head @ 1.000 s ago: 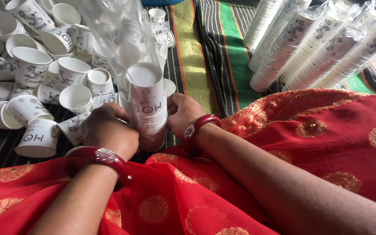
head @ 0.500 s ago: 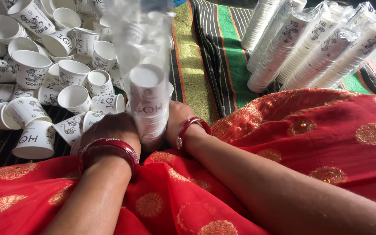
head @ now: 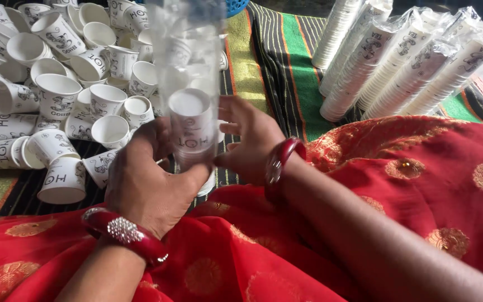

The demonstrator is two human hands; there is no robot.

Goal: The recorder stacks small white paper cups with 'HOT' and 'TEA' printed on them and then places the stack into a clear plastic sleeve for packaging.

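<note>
Striped mat point(head: 286, 72) crowded with loose cups point(head: 57, 95); left hand point(head: 152, 179) and right hand point(head: 252, 145) gripping bagged cup stack point(head: 192, 126).

Clear plastic sleeve point(head: 188, 50) motion-blurred, top cut off, stacked cups point(head: 193, 131) inside partly hidden by fingers
</note>
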